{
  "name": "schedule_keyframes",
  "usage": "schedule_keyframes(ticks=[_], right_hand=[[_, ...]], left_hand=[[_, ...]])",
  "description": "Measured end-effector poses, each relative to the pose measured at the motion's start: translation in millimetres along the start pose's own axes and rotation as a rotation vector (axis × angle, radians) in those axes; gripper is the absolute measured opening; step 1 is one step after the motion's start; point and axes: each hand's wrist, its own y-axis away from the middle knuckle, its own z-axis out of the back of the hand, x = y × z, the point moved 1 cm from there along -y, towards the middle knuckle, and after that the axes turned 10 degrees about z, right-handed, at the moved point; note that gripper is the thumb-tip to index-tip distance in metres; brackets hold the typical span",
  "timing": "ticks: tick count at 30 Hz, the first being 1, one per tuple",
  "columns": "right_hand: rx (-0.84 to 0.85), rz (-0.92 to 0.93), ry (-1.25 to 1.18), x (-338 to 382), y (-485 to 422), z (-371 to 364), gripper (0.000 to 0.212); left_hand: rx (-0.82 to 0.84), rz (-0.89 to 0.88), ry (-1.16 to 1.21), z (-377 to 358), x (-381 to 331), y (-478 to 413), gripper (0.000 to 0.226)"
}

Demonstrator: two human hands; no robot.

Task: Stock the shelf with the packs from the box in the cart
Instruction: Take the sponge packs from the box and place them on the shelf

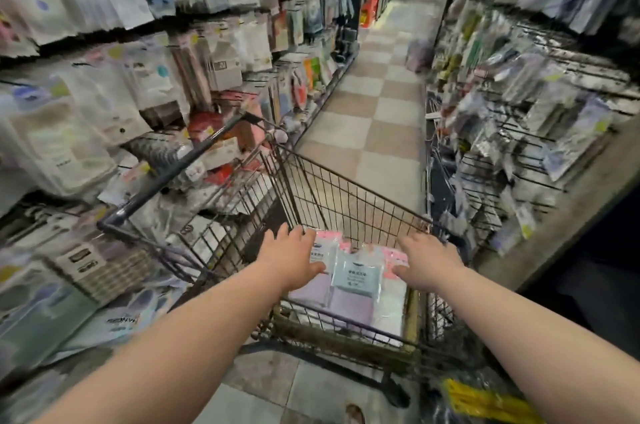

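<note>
A wire shopping cart (346, 195) stands in the aisle before me. Inside its near end lies a stack of clear packs (356, 274) holding pink, light blue and lilac cloths. My left hand (294, 259) reaches in on the stack's left side, fingers spread and touching the top pack. My right hand (427, 262) reaches in on the right side, fingers extended over the pack edge. Neither hand visibly grips anything. The box's walls are hard to make out. The shelf (145, 84) on the left is crowded with hanging packs.
Hanging goods fill wire racks (519, 146) along the right of the narrow aisle. The checkered floor (377, 118) runs ahead past the cart. A yellow item (485, 403) lies low at the right. Packs (114, 319) lean low at the left.
</note>
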Motion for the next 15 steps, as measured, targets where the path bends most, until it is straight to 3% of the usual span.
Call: schedule_keyframes(ticks=[15], right_hand=[[0.217, 0.019, -0.137, -58.8, -166.3, -55.8, 0.067]], left_hand=[[0.219, 0.056, 0.035, -55.3, -16.0, -172.6, 0.074]])
